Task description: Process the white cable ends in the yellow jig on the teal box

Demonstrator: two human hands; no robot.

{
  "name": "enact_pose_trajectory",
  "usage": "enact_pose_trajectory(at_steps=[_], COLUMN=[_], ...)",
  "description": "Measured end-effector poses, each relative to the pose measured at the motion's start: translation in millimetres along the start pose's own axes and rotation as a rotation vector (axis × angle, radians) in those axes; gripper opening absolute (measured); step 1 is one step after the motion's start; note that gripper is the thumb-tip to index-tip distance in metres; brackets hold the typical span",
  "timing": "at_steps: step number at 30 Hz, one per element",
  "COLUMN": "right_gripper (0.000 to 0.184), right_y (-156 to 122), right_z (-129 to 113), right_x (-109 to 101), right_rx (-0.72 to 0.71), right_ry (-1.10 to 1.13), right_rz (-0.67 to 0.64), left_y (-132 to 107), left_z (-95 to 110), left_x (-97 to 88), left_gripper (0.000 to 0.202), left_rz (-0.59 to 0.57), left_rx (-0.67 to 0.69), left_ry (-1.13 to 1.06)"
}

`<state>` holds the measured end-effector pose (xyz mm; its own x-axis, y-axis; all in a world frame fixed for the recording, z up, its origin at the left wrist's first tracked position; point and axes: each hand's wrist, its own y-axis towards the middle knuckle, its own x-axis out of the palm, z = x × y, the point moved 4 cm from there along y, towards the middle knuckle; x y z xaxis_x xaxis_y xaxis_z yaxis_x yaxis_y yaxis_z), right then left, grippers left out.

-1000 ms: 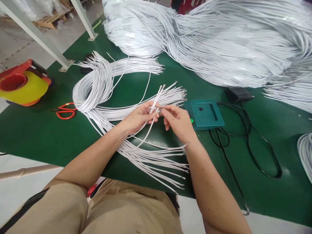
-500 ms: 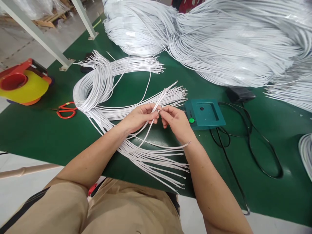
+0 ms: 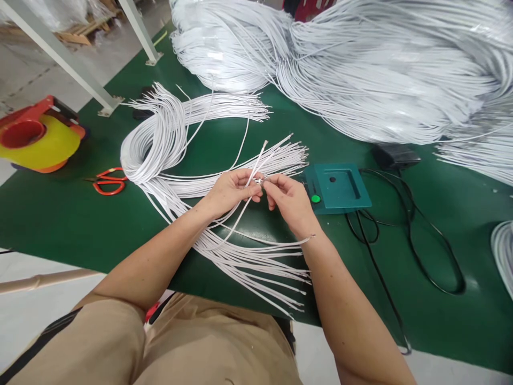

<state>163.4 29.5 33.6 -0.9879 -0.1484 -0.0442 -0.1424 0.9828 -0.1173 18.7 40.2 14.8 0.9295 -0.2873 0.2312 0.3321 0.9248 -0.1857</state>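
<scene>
My left hand [image 3: 236,190] pinches a thin white cable [image 3: 255,168], whose tip rises above the fingers. Fingertip to fingertip with it, my right hand [image 3: 286,198] is closed on the small end of a white cable; the bit between the fingertips is too small to make out well. Under and behind both hands lies a bundle of white cables [image 3: 196,184], bent in a loop at the left, with stripped or metal-tipped ends. More loose cable ends [image 3: 256,262] fan out below my hands towards my right forearm.
A teal device [image 3: 344,187] with a green button and black cord [image 3: 433,230] stands to the right. Red-handled scissors [image 3: 109,182] and a tape dispenser [image 3: 40,136] lie left. A large heap of white cables [image 3: 380,69] fills the back of the green table [image 3: 100,230].
The cable tip above my left hand has shifted slightly left and down. Both hands have stayed nearly in place, fingertips still together.
</scene>
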Motion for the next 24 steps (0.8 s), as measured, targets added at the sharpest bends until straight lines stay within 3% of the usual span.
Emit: enact_pose_trajectory(at_steps=[9, 17, 21, 24], right_gripper=[0.018, 0.017, 0.019, 0.018], right_y=[1.6, 1.2, 1.7, 1.5], right_z=[3.3, 1.0, 3.3, 2.9], right_x=[0.9, -1.2, -2.8, -1.9], right_rx=[0.011, -0.009, 0.025, 0.005], right_ry=[0.022, -0.057, -0.004, -0.045], right_rz=[-0.043, 0.004, 0.011, 0.003], left_y=[0.3, 1.0, 1.0, 1.1], left_z=[-3.5, -1.6, -2.0, -2.6], left_x=[4.6, 3.3, 0.7, 0.0], left_gripper=[0.037, 0.036, 0.031, 0.03], left_rz=[-0.15, -0.233, -0.202, -0.195], left_rx=[-0.101, -0.048, 0.049, 0.034], left_ry=[-0.265, -0.104, 0.006, -0.009])
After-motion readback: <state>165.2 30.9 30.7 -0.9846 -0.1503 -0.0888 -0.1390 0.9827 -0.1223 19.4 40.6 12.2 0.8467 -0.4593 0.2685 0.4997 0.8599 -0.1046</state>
